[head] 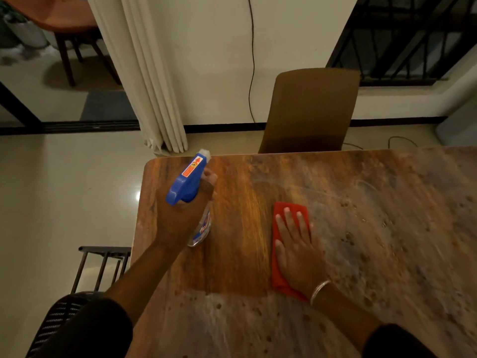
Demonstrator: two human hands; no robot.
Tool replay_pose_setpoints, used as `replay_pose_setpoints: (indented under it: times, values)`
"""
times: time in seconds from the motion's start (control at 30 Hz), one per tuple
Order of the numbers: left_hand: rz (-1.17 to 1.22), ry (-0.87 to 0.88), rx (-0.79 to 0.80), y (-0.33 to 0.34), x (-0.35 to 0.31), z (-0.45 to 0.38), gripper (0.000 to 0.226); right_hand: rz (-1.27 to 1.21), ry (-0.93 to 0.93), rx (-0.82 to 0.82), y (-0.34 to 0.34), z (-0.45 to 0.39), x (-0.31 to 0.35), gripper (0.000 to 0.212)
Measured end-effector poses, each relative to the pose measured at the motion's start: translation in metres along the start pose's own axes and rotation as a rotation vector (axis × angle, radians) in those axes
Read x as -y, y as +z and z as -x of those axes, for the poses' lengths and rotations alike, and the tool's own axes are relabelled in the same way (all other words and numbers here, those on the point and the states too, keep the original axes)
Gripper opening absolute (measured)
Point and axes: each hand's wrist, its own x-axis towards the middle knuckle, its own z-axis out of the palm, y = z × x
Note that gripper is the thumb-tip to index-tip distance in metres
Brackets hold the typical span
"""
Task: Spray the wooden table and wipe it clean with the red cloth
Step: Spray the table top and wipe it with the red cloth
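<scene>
Left hand (pixel 180 218), centre-left of frame, curled round the neck of one spray bottle (pixel 192 188): light, rigid plastic, likely slick if wet; best held at the neck. Right hand (pixel 296 251), centre, flat with fingers straight, pressing one red cloth (pixel 280 277): soft, limp, best driven under the palm. One wooden table (pixel 387 228), lower right, part streaked and spotted.

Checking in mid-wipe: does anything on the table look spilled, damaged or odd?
Nothing spilled or damaged. The wooden table is hazy and spotted around a clean patch, left of the red cloth under the right hand. That fits half-finished wiping. The left hand holds the spray bottle above the table.
</scene>
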Motion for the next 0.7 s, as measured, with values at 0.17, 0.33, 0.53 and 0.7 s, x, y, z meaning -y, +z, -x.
replay_pose_setpoints:
  times: [0.17, 0.33, 0.53, 0.7]
  values:
    - [-0.058, -0.041, -0.015, 0.010, 0.022, 0.010, 0.022, -0.058, 0.325, -0.016, -0.019, -0.108, 0.003, 0.068]
    - [-0.127, 0.021, -0.032, 0.018, 0.020, -0.001, 0.010, -0.051, 0.072, -0.002, -0.007, -0.125, 0.063, 0.067]
    - [-0.151, -0.008, -0.035, 0.019, 0.022, -0.023, 0.030, -0.018, -0.036, -0.036, -0.001, -0.051, 0.008, 0.065]
    - [-0.047, 0.023, -0.047, 0.019, 0.026, -0.020, 0.040, -0.008, 0.178, 0.006, -0.020, -0.127, -0.039, 0.065]
